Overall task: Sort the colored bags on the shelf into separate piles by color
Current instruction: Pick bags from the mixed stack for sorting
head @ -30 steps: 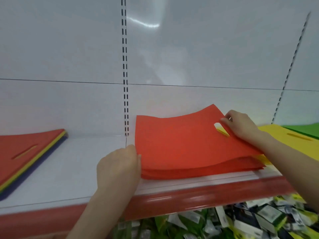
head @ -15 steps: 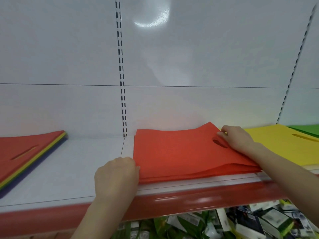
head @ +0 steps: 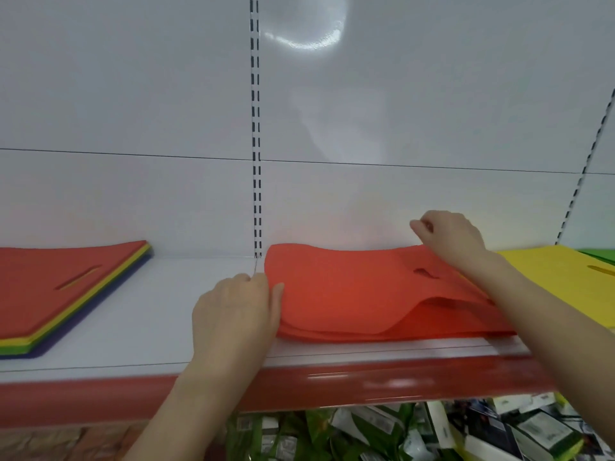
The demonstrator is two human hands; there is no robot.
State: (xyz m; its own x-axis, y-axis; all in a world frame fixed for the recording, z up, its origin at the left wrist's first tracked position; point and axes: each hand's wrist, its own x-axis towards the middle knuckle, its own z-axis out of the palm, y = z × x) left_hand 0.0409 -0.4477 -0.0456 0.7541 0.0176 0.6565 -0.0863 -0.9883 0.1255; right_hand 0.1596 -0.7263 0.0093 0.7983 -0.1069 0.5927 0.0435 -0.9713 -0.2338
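A pile of red bags (head: 349, 294) with a handle slot lies in the middle of the white shelf (head: 149, 311). My left hand (head: 233, 314) grips the pile's left edge, thumb on top. Above the pile's far right corner, my right hand (head: 449, 237) hovers with its fingers loosely curled and nothing in them, and its forearm crosses the pile's right side. At the far left lies a mixed stack (head: 50, 284): red on top, with yellow, green and dark blue edges below. Right of the red pile sit yellow bags (head: 549, 281) and a strip of green bags (head: 599, 254).
The shelf has a red front lip (head: 366, 380) and a white back wall with a slotted upright (head: 255, 161). Bare shelf lies between the mixed stack and the red pile. Packaged goods (head: 399, 434) fill the level below.
The top red bag, held up at its right corner before, now lies down on the pile. My right hand has let go of it and risen. My left hand stays at the pile's left edge.
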